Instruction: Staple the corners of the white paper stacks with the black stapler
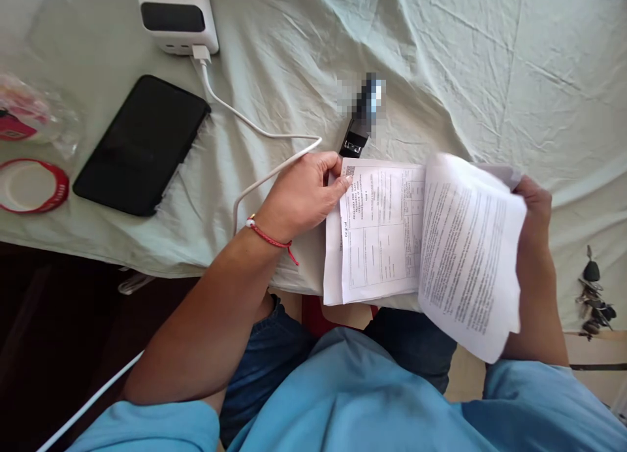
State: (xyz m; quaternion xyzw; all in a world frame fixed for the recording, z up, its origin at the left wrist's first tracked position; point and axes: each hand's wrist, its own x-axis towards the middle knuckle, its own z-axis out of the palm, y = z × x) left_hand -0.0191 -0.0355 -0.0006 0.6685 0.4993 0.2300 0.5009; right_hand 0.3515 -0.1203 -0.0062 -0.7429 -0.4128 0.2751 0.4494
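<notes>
A stack of printed paper sheets (379, 236) is held between my two hands at the table's near edge. My left hand (311, 191) pinches its upper left corner, thumb on top, fingers mostly hidden beneath. My right hand (536, 207) is closed on the far right side of the sheets, its fingers largely behind the paper. On the right half, a text-covered page (470, 256) is folded over and curls toward me. Just above my left hand lies a narrow black object (353, 142), its upper part pixelated, so its kind is unclear.
A black phone (142, 145) lies left on the pale green cloth (274, 40). Behind it stands a white device (176, 21) with a white cable (259, 130) running toward my left wrist. A red-rimmed roll (61, 187) sits far left, keys (594, 298) far right.
</notes>
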